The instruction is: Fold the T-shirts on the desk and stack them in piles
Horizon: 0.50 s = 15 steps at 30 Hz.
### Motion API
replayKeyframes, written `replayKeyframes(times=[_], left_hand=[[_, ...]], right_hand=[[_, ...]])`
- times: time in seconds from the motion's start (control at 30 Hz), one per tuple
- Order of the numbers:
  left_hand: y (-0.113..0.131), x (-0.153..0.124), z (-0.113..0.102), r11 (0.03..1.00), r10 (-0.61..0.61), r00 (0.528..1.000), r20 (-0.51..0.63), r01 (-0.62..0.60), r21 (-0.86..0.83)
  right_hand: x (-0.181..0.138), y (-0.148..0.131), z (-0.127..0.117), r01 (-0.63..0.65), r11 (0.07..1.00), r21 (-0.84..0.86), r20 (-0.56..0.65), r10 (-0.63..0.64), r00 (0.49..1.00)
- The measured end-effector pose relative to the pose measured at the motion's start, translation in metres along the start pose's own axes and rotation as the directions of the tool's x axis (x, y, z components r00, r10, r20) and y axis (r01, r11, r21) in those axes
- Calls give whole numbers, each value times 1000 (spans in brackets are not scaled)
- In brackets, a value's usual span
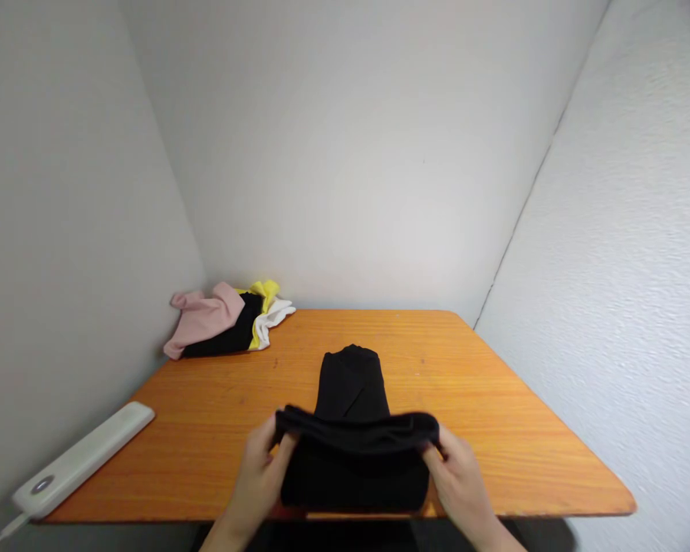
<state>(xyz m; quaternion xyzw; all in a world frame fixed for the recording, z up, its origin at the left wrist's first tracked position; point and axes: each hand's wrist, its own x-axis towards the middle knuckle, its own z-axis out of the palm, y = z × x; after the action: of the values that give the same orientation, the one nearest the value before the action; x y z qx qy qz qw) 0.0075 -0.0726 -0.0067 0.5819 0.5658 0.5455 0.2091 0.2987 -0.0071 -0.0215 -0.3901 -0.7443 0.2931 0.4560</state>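
Note:
A black garment [353, 475] lies partly folded at the table's front edge; I cannot make out its exact kind. Its narrower far part [352, 379] rests flat on the wood, pointing away from me. My left hand [263, 458] pinches the left end of a raised, folded edge, thumb toward me. At the other end of that edge, my right hand [457, 474] grips the cloth between thumb and fingers. Between the two hands the raised edge sags slightly. Cloth hides some of the fingertips.
The wooden table [465, 368] meets white walls. At its back left sits a loose heap of pink cloth [207, 314], with black, yellow and white pieces. A long white device [92, 456] with a button and cable lies along the left edge.

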Motion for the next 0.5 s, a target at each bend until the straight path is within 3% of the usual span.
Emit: replayKeyframes(times=[0.1,0.23,0.3,0.37,0.5], left_hand=[[-1,76,16,993,23,1000,7,-24,116],[-34,149,39,885,-55,994,90,7,466],[-49,158,51,833,-107,990,87,41,552],[-56,152,64,801,-81,990,113,-3,598],[-60,125,92,661,47,928,370,-307,685]], right_hand=[[73,9,11,-40,999,13,-64,41,997],[144,47,28,-155,936,-315,16,169,986],[157,64,38,-175,856,-486,24,213,977],[155,75,51,-124,779,-614,25,176,984],[137,80,83,57,686,-725,170,98,981]])
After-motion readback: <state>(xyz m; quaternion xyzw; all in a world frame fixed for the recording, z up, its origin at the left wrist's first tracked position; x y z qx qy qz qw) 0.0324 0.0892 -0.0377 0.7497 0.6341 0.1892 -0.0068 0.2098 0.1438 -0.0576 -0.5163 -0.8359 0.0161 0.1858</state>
